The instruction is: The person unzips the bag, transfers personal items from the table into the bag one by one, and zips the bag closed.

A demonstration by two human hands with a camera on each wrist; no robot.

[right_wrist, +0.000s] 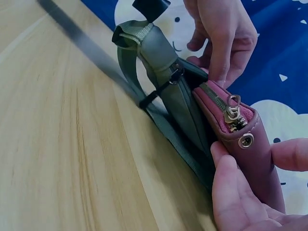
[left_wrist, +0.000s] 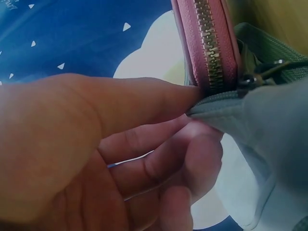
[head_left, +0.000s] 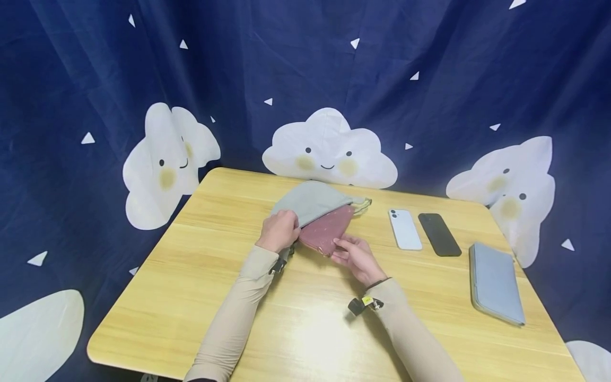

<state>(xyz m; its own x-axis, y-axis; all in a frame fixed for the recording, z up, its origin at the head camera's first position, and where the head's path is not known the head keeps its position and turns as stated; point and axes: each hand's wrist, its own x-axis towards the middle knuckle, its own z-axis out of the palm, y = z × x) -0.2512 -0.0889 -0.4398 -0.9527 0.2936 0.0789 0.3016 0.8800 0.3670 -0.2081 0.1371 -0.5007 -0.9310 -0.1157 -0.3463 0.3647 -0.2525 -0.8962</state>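
Observation:
A grey-green waist bag (head_left: pixel 310 200) rests near the table's far side, with its zip opening toward me. Partly inside it sits a dusky-pink zip wallet (head_left: pixel 326 228); its near end, with a metal zip pull and a round eyelet, sticks out in the right wrist view. My left hand (head_left: pixel 279 232) pinches the bag's opening edge between thumb and fingers, close beside the wallet's brass zip (left_wrist: pixel 210 48). At the wallet's protruding end, my right hand (head_left: pixel 359 259) grips it, thumb on one face and fingers on the other (right_wrist: pixel 231 187). The wallet's far end is hidden in the bag.
To the right lie a white phone (head_left: pixel 406 229), a black phone (head_left: pixel 439 234) and a light-blue zip case (head_left: pixel 497 284) near the table's right edge. The bag's strap and buckle (head_left: pixel 364 205) trail at its right end. A dark-blue curtain (head_left: pixel 305 63) hangs behind the wooden table (head_left: pixel 191 297).

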